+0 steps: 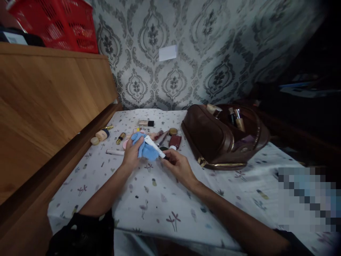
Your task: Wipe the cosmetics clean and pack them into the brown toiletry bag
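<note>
My left hand (132,153) is closed round a light blue cloth (149,153) above the patterned tablecloth. A white tube (154,146) with a dark end lies against the cloth, slanting down to the right. The fingers of my right hand (179,164) pinch its dark lower end. Just behind the hands lie a dark red bottle (175,141) with a white cap, a round gold-rimmed container (173,131) and a small gold-and-black tube (120,138). A pale pen-like stick (114,152) lies left of my left hand, partly hidden by it.
On the right stands an open brown bag (213,138) with several cosmetic tubes inside. A foundation bottle (144,123) lies towards the wall, and a cream jar (102,134) is at the left edge. A wooden cabinet (53,92) carries a red basket (80,32).
</note>
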Available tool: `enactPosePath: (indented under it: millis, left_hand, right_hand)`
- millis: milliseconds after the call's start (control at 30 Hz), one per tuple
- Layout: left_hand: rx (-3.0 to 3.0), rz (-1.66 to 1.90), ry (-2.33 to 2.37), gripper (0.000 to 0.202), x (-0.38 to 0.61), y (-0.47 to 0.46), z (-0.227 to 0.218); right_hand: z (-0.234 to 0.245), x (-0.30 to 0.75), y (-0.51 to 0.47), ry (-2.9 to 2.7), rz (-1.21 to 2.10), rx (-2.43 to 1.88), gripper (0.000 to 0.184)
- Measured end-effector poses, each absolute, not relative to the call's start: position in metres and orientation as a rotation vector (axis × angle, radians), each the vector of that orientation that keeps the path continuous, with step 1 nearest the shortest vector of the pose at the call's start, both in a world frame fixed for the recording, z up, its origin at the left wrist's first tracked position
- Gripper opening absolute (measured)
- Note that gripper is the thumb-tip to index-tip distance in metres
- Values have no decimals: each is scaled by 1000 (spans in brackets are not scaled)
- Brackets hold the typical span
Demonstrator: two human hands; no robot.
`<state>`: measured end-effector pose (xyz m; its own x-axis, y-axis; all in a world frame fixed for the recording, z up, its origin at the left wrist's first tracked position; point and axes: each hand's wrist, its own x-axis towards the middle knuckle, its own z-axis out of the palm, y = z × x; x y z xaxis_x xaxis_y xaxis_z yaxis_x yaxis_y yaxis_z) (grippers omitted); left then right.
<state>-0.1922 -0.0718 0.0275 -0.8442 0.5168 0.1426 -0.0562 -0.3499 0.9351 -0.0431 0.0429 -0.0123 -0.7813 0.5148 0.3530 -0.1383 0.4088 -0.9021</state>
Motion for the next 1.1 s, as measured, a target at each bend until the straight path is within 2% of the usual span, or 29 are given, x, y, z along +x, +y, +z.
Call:
enactPosePath:
  millis: [67, 133, 200, 267, 333, 400, 500, 633, 900, 1100]
  left_hand:
    - [717, 2296, 1839, 33, -193, -76, 27]
    - [1154, 2184, 2210, 31, -191, -81, 28]
    - [1841, 1765, 2360, 32, -186, -83, 27]
    - [2379, 1205, 2246, 31, -180, -81, 25]
    - [2572, 819, 2175, 30, -177, -77, 22]
    - [2559, 674, 2272, 29, -180, -76, 22]
    - [2382, 690, 2488, 31, -194, -79, 23]
    - [2119, 864, 2543, 33, -206, -85, 24]
    - [1841, 1252, 2336, 32, -190, -83, 26]
    - [1621, 1324, 2125, 37, -187, -86, 33]
  right_hand:
    - [-13, -42, 44, -2087, 1293, -366, 20]
    - [-14, -41, 45, -2106, 1236, -396, 18]
    - [-15, -41, 45, -2104, 1251, -396, 15]
    - [-16, -42, 46, -2081, 1296, -366, 12]
    - [-15, -43, 46, -2041, 1370, -333, 11]
    - [-14, -44, 45, -1997, 1476, -317, 12]
    - [-12, -44, 44, -1963, 1586, -315, 18]
    - [-9, -43, 44, -1925, 1593, -344, 22]
    - [-2, -42, 50, -1711, 1756, -331, 36]
    - [4, -38, 50, -1829, 1600, -194, 29]
